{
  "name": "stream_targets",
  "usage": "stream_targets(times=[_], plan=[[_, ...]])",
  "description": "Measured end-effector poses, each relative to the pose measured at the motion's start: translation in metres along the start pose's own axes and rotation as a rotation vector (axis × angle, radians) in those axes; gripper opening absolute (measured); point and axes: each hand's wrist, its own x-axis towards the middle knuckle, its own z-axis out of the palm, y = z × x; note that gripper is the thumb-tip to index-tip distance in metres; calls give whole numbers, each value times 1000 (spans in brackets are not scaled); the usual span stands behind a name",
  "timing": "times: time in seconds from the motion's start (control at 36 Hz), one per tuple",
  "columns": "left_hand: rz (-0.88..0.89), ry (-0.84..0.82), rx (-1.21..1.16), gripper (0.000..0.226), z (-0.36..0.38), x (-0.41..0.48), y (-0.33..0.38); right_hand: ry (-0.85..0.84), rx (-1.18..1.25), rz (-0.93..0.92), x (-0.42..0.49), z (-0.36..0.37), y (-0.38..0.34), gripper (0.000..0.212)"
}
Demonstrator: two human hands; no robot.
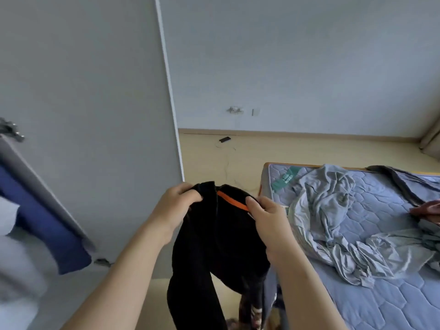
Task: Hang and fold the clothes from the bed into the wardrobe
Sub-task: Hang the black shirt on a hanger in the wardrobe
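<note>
hands first: i see the left hand [177, 206] and the right hand [269, 220] both raised in front of the chest, holding up a black long-sleeved garment with an orange strip inside its collar [221, 239]. the left hand has its fingers curled over and bunching the top edge of the black fabric on one side of the neck. the right hand pinches the other side, thumb pressed down on the cloth right at the end of the orange strip, fingers tucked behind where i cannot see them. the garment hangs free below both hands, its sleeves and body dropping down toward the bottom edge of the view, over the pale wooden floor [214, 158] and just beside the corner of the bed.

on my right, the bed's blue-grey quilted mattress [381, 294] carries a crumpled light grey cloth [333, 217] spread across its near part. further along lies a dark grey piece of clothing [404, 179], and a reddish-brown item [428, 208] shows at the frame edge, too cut off to tell what it is.

on my left stands a tall grey wardrobe panel [90, 91], and past it at the far left i make out a dark blue fabric [45, 217] with pale folded cloth [14, 258] below it. a small black flat object [225, 139] lies on the floor near the white wall [297, 55].
</note>
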Motion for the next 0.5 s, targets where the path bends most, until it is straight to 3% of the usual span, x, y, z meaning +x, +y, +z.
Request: stream_targets(times=[0.31, 0.33, 0.42, 0.5], plan=[[-94, 522, 1, 22, -57, -62, -7, -417, -112, -89, -19, 60, -35, 31], [-85, 546, 58, 24, -61, -72, -8, -449, -124, -103, -22, 68, -36, 31], [-118, 556, 353, 59, -72, -109, -10, -565, -157, -138, -33, 92, -40, 28], [-257, 625, 747, 58, -87, -140, -14, -697, -178, -152, -49, 115, -41, 26]])
